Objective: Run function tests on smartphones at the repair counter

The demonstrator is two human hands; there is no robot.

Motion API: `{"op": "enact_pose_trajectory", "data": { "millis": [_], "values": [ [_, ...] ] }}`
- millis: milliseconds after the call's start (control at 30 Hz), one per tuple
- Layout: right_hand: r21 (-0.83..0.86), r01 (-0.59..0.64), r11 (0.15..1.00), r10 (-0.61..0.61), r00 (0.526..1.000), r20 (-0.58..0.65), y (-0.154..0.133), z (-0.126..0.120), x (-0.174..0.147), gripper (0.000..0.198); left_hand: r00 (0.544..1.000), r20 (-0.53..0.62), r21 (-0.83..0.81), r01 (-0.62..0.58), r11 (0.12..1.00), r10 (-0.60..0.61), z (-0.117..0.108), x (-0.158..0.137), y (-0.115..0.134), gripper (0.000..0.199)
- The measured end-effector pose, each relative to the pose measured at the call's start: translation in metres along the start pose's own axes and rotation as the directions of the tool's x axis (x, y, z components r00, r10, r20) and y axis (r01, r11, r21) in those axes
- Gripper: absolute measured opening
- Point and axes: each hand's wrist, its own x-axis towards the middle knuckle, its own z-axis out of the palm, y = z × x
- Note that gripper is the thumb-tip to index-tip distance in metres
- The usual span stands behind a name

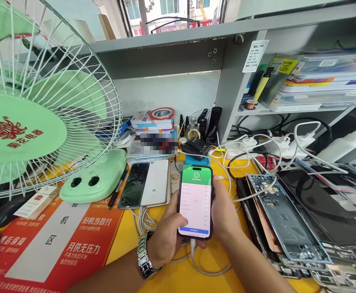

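A lit smartphone (195, 203) is held upright between both hands over the yellow desktop, its screen showing a green header and a pale list. My left hand (167, 234) grips its left edge, the thumb lying on the lower left of the screen; a metal watch (146, 256) circles that wrist. Along the right edge, my right hand (225, 209) is closed around the phone, most of its fingers hidden behind it. A white charging cable (193, 248) is plugged into the phone's bottom. Just behind lie a cracked dark phone (133, 185) and a white phone (155, 182).
A green fan (92, 175) stands at the left, beside a red printed mat (86, 232). Opened phone frames (284, 215) are piled at the right. Tangled white chargers (275, 144) lie beneath a grey shelf (231, 89). A coil of cable (143, 219) rests left of my hands.
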Motion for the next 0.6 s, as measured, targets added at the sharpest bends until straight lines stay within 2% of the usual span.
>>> {"op": "enact_pose_trajectory", "data": {
  "millis": [133, 300, 467, 600],
  "values": [
    [0.002, 0.009, 1.000, -0.009, 1.000, 0.013, 0.0021, -0.0010, 0.0012, 0.061, 1.000, -0.014, -0.004, 0.010, 1.000, -0.010, -0.0009, 0.0013, -0.0012, 0.081],
    [0.000, 0.013, 1.000, -0.013, 0.999, 0.039, -0.0013, 0.0007, -0.0015, 0.061, 0.999, -0.049, -0.036, 0.014, 0.999, -0.016, -0.0020, 0.0026, -0.0039, 0.057],
    [0.025, 0.014, 1.000, -0.016, 0.997, 0.079, -0.0045, 0.0026, -0.0038, 0.062, 0.999, -0.036, -0.048, 0.009, 0.999, -0.011, -0.0027, 0.0034, -0.0046, 0.052],
    [0.012, 0.010, 1.000, -0.011, 0.998, 0.061, -0.0031, 0.0013, -0.0031, 0.061, 1.000, -0.013, -0.045, 0.001, 0.999, -0.002, -0.0025, 0.0015, -0.0027, 0.051]
  ]
}}
